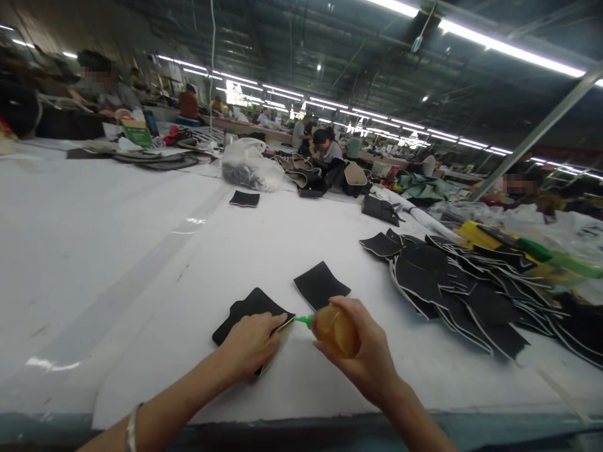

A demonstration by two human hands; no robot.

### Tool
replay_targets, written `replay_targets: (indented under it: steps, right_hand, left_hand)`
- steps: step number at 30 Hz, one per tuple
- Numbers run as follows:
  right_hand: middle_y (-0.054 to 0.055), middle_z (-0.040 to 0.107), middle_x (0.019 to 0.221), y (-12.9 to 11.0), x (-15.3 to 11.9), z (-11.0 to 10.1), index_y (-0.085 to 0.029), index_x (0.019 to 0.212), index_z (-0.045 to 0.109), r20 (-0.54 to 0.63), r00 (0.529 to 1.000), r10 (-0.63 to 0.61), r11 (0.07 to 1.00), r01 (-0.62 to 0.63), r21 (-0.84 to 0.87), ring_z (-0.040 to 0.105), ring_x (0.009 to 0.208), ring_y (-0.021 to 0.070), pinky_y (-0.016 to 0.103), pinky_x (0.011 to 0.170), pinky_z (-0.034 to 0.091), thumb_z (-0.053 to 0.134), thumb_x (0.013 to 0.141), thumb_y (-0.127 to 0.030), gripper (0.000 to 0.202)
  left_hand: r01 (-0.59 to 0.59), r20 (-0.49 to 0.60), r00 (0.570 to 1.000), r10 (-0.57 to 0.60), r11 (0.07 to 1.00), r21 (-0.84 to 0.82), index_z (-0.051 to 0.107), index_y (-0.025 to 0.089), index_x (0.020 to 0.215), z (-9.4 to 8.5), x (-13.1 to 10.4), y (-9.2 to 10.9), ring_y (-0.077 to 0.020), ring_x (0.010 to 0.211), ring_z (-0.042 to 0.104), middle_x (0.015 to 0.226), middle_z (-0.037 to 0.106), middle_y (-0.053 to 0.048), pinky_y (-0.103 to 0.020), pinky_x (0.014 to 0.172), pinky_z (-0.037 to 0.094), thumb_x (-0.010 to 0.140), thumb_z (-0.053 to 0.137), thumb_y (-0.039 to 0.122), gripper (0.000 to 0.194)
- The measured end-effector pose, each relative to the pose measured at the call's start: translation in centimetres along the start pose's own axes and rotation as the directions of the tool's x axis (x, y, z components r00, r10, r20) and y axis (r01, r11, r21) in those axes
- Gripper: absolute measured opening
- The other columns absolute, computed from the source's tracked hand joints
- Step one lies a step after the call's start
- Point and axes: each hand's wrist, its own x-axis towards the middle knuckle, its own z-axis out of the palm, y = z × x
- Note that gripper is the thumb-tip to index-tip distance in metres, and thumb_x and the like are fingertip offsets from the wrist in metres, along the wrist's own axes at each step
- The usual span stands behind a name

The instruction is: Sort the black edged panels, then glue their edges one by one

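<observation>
My right hand (365, 351) is wrapped round a squeeze bottle (335, 329) of amber liquid, tilted on its side. Its green nozzle (303, 320) points left, with the tip at the corner of a black leather-like piece (240, 317). That piece lies under my left hand (254, 342), whose fingers grip it along the right edge, where a pale underside shows. Just beyond the bottle lies another black piece (318, 284), flat on the white table and touched by neither hand.
A spread pile of black pieces with pale edges (438, 282) covers the table's right side. Farther back are a small black piece (245, 199), a clear plastic bag (252, 164) and a black pouch-like item (379, 209). Several people work at the tables behind.
</observation>
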Motion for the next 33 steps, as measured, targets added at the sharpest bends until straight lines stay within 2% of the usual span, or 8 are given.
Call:
replay_targets:
  steps: [5,9,13,20,25,27,30,33]
  right_hand:
    - [0.007,0.057,0.111,-0.1,-0.3,0.2,-0.026,0.124,0.046,0.017,1.000,0.001,1.000,0.000,-0.020,0.060,0.097,0.0205,0.031,0.084,0.052,0.072,0.079,-0.034,0.052]
    - [0.006,0.059,0.108,0.2,-0.3,0.2,-0.026,0.120,0.049,-0.011,0.997,0.071,0.997,-0.071,-0.003,0.059,0.095,0.0202,0.031,0.083,0.051,0.073,0.078,-0.037,0.050]
    - [0.005,0.059,0.106,0.5,-0.3,0.3,-0.024,0.119,0.050,-0.044,0.992,0.116,0.993,-0.116,0.020,0.059,0.092,0.0192,0.031,0.082,0.050,0.072,0.079,-0.037,0.047]
    - [0.005,0.062,0.105,0.7,-0.6,0.5,-0.022,0.117,0.051,0.006,0.967,0.255,0.958,-0.254,0.130,0.061,0.090,0.0195,0.032,0.082,0.050,0.074,0.076,-0.039,0.050]
    - [0.005,0.063,0.104,1.0,-0.7,0.4,-0.021,0.116,0.053,-0.058,0.944,0.324,0.938,-0.313,0.149,0.062,0.089,0.0205,0.033,0.082,0.050,0.074,0.074,-0.040,0.050]
    - [0.005,0.063,0.103,0.8,-0.8,0.4,-0.021,0.115,0.054,-0.029,0.943,0.332,0.930,-0.322,0.180,0.062,0.088,0.0202,0.032,0.081,0.051,0.075,0.073,-0.040,0.050]
    - [0.002,0.063,0.095,0.6,-1.0,0.4,-0.021,0.114,0.054,0.081,0.926,0.369,0.882,-0.376,0.285,0.062,0.080,0.0182,0.029,0.075,0.051,0.077,0.072,-0.042,0.052]
    - [0.001,0.063,0.092,0.7,-1.1,0.5,-0.021,0.114,0.053,0.081,0.902,0.424,0.838,-0.424,0.343,0.062,0.080,0.0185,0.028,0.073,0.051,0.077,0.071,-0.044,0.055]
  left_hand:
    - [0.031,-0.007,0.999,-0.031,0.999,0.026,0.056,0.031,0.130,0.4,-0.1,0.2,-0.0265,0.089,0.064,0.098,0.066,-0.008,-0.036,0.075,0.044,0.089,0.031,0.029,0.048]
    - [0.054,-0.006,0.999,-0.054,0.998,0.040,0.054,0.032,0.132,0.8,-0.2,0.3,-0.0267,0.087,0.064,0.097,0.063,-0.008,-0.036,0.073,0.045,0.090,0.029,0.030,0.048]
    - [0.050,0.010,0.999,-0.050,0.998,0.044,0.046,0.027,0.140,1.0,-0.3,0.3,-0.0275,0.091,0.064,0.105,0.062,-0.010,-0.040,0.079,0.046,0.089,0.028,0.027,0.054]
    - [0.052,0.030,0.998,-0.053,0.998,0.024,0.043,0.024,0.143,0.9,-0.6,0.4,-0.0278,0.094,0.063,0.109,0.060,-0.011,-0.040,0.082,0.047,0.090,0.027,0.030,0.055]
    - [0.048,0.061,0.997,-0.049,0.999,0.016,0.040,0.021,0.145,0.7,-0.8,0.4,-0.0261,0.095,0.063,0.114,0.058,-0.012,-0.040,0.085,0.047,0.090,0.027,0.027,0.057]
    - [0.041,0.063,0.997,-0.041,0.999,0.000,0.040,0.020,0.145,0.6,-1.0,0.4,-0.0264,0.096,0.063,0.114,0.058,-0.012,-0.040,0.087,0.047,0.090,0.027,0.027,0.057]
    - [0.041,0.073,0.997,-0.040,0.999,-0.024,0.038,0.020,0.146,0.4,-1.1,0.4,-0.0266,0.097,0.062,0.114,0.057,-0.013,-0.040,0.088,0.047,0.090,0.027,0.027,0.057]
    - [0.039,0.083,0.996,-0.036,0.998,-0.040,0.037,0.018,0.147,0.3,-1.2,0.4,-0.0261,0.099,0.062,0.115,0.057,-0.013,-0.039,0.090,0.047,0.091,0.027,0.027,0.057]
